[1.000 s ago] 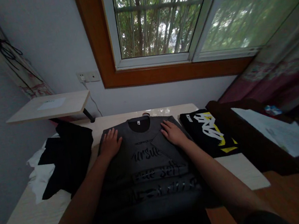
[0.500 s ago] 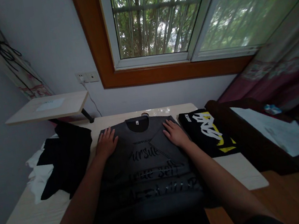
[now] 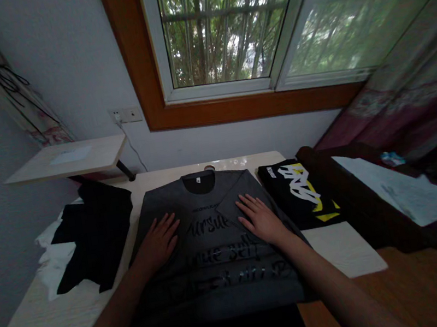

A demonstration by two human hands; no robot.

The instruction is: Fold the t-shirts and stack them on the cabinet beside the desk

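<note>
A dark grey T-shirt [image 3: 207, 226] with black lettering lies spread over the table, its neckline toward the window and its lower part at the near edge. My left hand [image 3: 159, 240] rests flat on the shirt's left side, fingers spread. On the right side of the lettering, my right hand [image 3: 261, 219] lies flat too, fingers apart. Neither hand grips the cloth. A diagonal crease runs from the right shoulder toward the middle of the chest.
Black and white clothes [image 3: 94, 233] lie heaped on the table's left. A folded black shirt [image 3: 282, 197] with white and yellow print sits at the right. Behind the heap stands a small raised shelf [image 3: 104, 148]. The pale tabletop [image 3: 352, 253] ends near a dark brown surface [image 3: 327, 168].
Both hands have slid down the shirt toward me, from near the shoulders to the chest area, staying flat. The view has shifted slightly.
</note>
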